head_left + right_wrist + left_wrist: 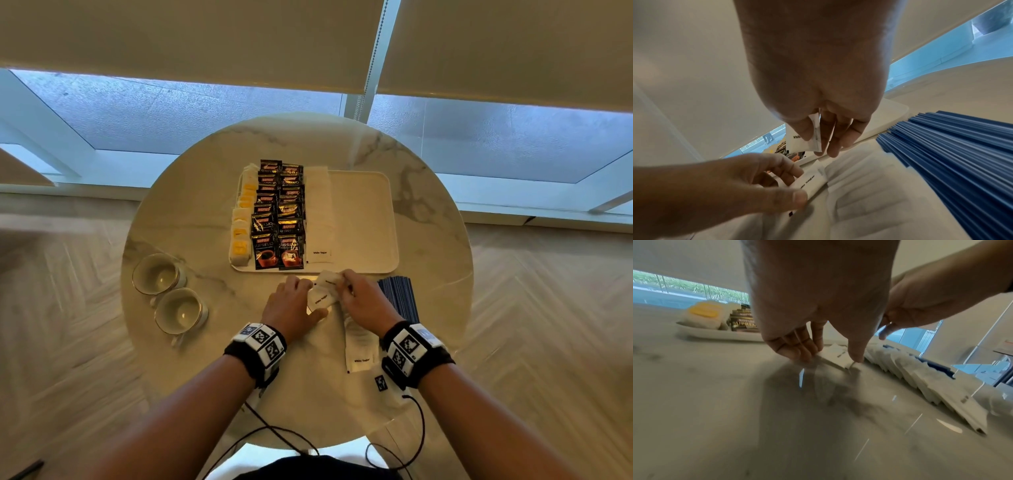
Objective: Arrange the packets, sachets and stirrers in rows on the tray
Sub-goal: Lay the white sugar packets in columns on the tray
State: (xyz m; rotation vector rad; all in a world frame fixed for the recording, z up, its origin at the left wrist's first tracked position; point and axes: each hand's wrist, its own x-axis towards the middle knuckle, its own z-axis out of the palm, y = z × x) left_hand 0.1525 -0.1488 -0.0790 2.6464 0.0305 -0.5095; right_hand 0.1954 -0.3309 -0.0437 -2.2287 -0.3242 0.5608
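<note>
pinching sugar sachet (320, 298): left hand (291, 306) | right hand (364, 301) grips another (print hidden)

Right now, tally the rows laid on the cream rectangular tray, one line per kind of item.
Rows of yellow-tagged white tea bags: 1
Rows of black Kopiko coffee packets: 2
Rows of white paper sugar sachets: 1
Total: 4 rows on the cream tray
</note>
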